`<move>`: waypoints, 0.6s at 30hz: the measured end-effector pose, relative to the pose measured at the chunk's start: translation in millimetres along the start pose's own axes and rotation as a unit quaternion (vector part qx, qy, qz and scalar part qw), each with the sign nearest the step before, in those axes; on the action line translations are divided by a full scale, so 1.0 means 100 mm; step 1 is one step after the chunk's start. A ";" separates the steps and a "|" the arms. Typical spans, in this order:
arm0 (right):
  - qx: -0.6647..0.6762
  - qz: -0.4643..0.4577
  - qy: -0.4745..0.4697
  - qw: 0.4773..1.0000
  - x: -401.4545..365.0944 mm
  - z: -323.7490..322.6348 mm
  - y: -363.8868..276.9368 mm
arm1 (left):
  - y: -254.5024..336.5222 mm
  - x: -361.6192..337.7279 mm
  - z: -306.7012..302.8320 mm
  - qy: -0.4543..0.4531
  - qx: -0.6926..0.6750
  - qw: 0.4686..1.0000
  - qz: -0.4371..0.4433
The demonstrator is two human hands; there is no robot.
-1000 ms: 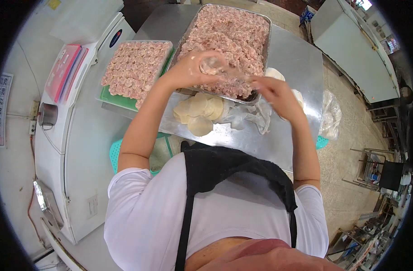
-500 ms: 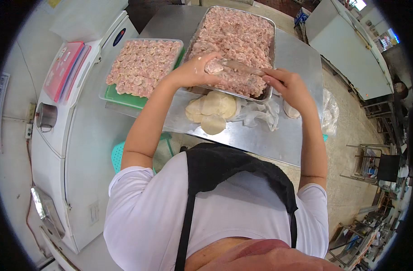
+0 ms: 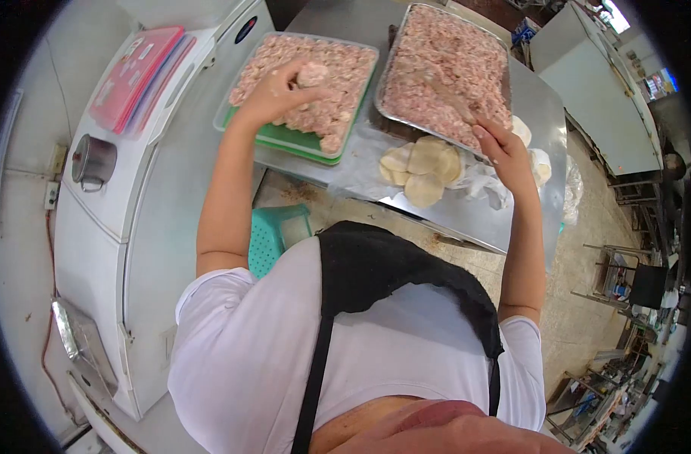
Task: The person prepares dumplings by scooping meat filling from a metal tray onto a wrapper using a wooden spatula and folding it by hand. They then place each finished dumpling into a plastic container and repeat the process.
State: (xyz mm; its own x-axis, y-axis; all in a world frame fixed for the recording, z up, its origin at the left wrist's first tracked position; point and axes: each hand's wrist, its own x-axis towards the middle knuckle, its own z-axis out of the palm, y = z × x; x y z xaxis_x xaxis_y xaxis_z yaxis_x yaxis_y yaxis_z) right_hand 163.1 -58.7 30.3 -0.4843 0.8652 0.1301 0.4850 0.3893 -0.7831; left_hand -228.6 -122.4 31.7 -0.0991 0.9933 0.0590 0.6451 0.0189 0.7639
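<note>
My left hand [image 3: 273, 97] is over the plastic tray [image 3: 354, 113] of dumplings at the left. Its fingers and thumb curl around a filled dumpling [image 3: 312, 73]; whether this one touches those beneath cannot be told. Rows of pinkish dumplings [image 3: 315, 113] cover most of that tray. To the right, my right hand [image 3: 506, 151] is closed on the handle of a flat spatula [image 3: 453, 102]. The blade lies against the ground meat filling [image 3: 444, 53] in a deep metal pan [image 3: 394, 115]. Round pale dough wrappers [image 3: 428, 163] lie in a stack in front of the pan.
Crumpled clear plastic [image 3: 487, 185] lies beside the wrappers on the steel table [image 3: 538, 98]. A white freezer [image 3: 171, 189] stands at left, with a metal pot [image 3: 94, 160] and pink lids [image 3: 137, 79] on top. A turquoise basket [image 3: 266, 240] sits below the table edge.
My left hand has moved from the meat pan to above the dumpling tray, carrying the dumpling. My right hand keeps the spatula at the filling. The view has shifted, so the table appears further right.
</note>
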 end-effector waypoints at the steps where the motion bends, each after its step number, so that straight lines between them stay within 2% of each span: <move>1: 0.037 0.036 0.006 0.999 -0.03 0.05 0.03 | -0.30 -0.05 -0.11 0.001 0.001 1.000 -0.003; 3: 0.103 0.076 0.029 0.991 -0.09 0.22 0.02 | -1.00 -0.12 -0.16 0.081 0.091 0.991 0.049; 4: 0.103 0.076 0.031 0.991 -0.12 0.29 0.01 | -1.13 -0.19 -0.20 0.081 0.092 0.991 0.050; 6: 0.128 0.092 0.034 0.987 -0.18 0.40 0.02 | -1.30 -0.33 -0.28 0.162 0.256 0.940 0.158; 7: 0.128 0.092 0.034 0.987 -0.21 0.45 0.01 | -1.34 -0.36 -0.32 0.162 0.256 0.940 0.158; 9: 0.156 0.121 0.039 0.980 -0.26 0.56 -0.02 | -1.37 -0.42 -0.40 0.146 0.237 0.960 -0.014; 10: 0.156 0.121 0.039 0.980 -0.28 0.59 -0.05 | -1.37 -0.42 -0.41 0.147 0.237 0.960 -0.014; 12: 0.170 0.131 0.034 0.976 -0.31 0.65 -0.11 | -1.34 -0.41 -0.42 0.132 0.252 0.955 -0.083; 15: 0.160 0.134 0.034 0.977 -0.33 0.68 -0.18 | -1.57 -0.34 -0.28 0.102 0.245 0.963 -0.053; 18: 0.158 0.132 0.038 0.978 -0.35 0.68 -0.14 | -1.61 -0.31 -0.15 0.088 0.222 0.969 -0.060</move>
State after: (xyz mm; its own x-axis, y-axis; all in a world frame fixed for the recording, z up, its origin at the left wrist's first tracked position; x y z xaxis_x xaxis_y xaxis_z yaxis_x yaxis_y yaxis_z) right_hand 123.5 -116.5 -4.6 -0.3115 0.9479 -0.0669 0.3309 0.0422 -0.9427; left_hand -341.3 -157.6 -83.4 -0.2960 0.9471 0.1244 0.8794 0.2193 0.4227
